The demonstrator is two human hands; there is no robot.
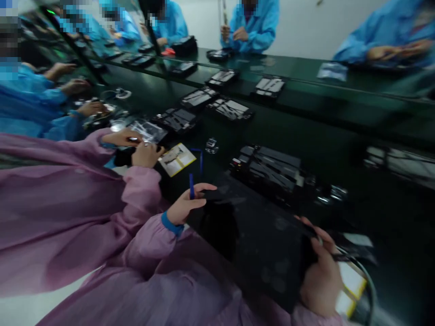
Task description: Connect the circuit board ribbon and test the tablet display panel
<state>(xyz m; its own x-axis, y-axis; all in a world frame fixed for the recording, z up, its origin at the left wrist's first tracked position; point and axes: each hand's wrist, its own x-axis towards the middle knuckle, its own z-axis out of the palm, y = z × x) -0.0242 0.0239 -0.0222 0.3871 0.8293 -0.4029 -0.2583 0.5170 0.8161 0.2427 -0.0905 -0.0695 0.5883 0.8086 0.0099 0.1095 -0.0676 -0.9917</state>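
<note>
A large, dark, glossy screen panel (261, 235) is held tilted in front of me, with smudges and reflections on its face. My left hand (185, 206) grips its left corner, thumb on the face. A thin blue stick (191, 185) juts up from between the fingers of that hand. My right hand (321, 271) is closed on the panel's right edge, its fingers partly hidden. Just beyond the panel lies an opened device body (268, 167) with grey blocks inside. A cable (365, 271) runs beside my right hand.
Beside me a co-worker's hands (146, 154) handle parts over the dark table near a yellow-edged card (176, 159). Several opened devices (231, 108) lie farther back. Small clear pieces (331, 194) sit on the right. People in blue work across the table.
</note>
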